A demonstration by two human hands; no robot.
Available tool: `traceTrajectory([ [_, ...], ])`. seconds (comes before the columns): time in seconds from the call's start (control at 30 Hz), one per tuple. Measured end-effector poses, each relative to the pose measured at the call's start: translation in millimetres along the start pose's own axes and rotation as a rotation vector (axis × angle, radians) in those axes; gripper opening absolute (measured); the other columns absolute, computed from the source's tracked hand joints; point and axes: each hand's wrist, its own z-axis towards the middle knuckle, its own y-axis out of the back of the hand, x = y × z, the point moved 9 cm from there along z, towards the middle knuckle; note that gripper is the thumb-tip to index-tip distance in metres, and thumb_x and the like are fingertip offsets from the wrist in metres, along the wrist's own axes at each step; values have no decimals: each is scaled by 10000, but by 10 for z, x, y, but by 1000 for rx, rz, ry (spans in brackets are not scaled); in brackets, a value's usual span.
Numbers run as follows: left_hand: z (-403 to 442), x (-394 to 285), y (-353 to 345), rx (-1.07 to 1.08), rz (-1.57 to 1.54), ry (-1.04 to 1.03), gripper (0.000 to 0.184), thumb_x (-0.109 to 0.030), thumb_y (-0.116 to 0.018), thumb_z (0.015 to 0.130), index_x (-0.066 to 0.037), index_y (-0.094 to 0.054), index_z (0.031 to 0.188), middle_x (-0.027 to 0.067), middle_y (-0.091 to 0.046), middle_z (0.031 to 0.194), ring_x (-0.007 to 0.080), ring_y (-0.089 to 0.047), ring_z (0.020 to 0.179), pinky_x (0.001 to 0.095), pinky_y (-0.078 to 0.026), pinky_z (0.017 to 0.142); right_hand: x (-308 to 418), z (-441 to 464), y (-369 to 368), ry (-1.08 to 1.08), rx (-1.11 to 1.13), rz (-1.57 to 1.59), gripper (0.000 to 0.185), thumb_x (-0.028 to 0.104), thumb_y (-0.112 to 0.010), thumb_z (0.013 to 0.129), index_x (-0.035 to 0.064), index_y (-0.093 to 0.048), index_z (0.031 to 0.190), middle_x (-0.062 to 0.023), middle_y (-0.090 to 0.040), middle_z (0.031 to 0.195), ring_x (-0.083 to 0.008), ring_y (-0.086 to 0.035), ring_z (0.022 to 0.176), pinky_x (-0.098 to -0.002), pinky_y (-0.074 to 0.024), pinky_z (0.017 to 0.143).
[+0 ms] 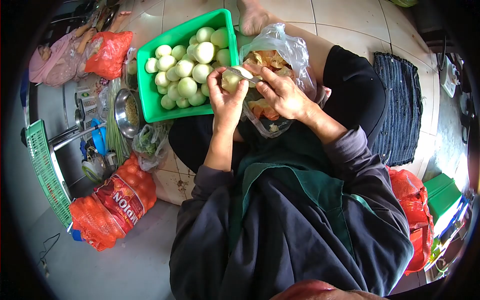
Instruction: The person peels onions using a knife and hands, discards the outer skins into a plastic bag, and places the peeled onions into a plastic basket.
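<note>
My left hand [226, 102] is wrapped round a pale onion [231, 81]. In my right hand [286, 94] is a knife [242, 74], its blade lying across the top of the onion; the handle is mostly hidden by my fingers. Below and to the right of my hands, a clear plastic bag [290, 44] holds brown onion skins [267, 59]. A green plastic basin [145, 64] on the left is heaped with peeled onions [187, 87], close beside my left hand.
To the left are a metal bowl [121, 112], a bag of leafy greens [145, 140] and a red net sack of onions [116, 200]. A dark woven mat [397, 107] lies on the tiles at right, near another red sack [411, 220]. Another person [60, 60] sits at upper left.
</note>
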Motion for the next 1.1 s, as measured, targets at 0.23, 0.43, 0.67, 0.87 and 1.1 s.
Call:
traceTrajectory([
  [0.23,18,-14,-34,-35,8,15,457,37,-620,840,-47,-397,1230,111,-528,1169,167,-550,1025,287,-502,845,-30,-4,-2,-10,-69,16,401,145,-440,973,71,-430,1366,-217,-606,1170,-350,-598,1095,-405,-462,942],
  [0.43,40,-30,-44,-25,-22,47,487,44,-624,824,-14,-393,1248,128,-522,1213,175,-551,1056,292,-486,905,-71,-2,-2,-85,-44,58,395,151,-420,982,77,-428,1371,-198,-607,1186,-329,-598,1100,-395,-450,959],
  [0.67,83,-37,-35,34,17,50,469,27,-620,810,1,-412,1230,133,-541,1190,179,-558,1043,288,-481,908,-279,-37,-48,-349,-26,296,374,202,-425,985,99,-471,1341,-121,-628,950,-219,-616,815,-324,-495,747],
  [0.87,44,-124,-28,134,-163,57,465,-52,-642,820,-10,-422,1227,139,-545,1190,190,-576,1009,303,-550,761,-509,-10,170,-439,-174,493,372,198,-412,994,110,-467,1351,-1,-510,788,-84,-450,628,-235,-417,588],
  [1.1,55,-83,-1,112,-4,41,543,-77,-708,836,-28,-412,1288,104,-548,1183,165,-564,1038,289,-516,855,-131,14,-23,-85,59,157,426,165,-493,943,67,-420,1352,-169,-633,1062,-291,-622,972,-387,-460,879],
])
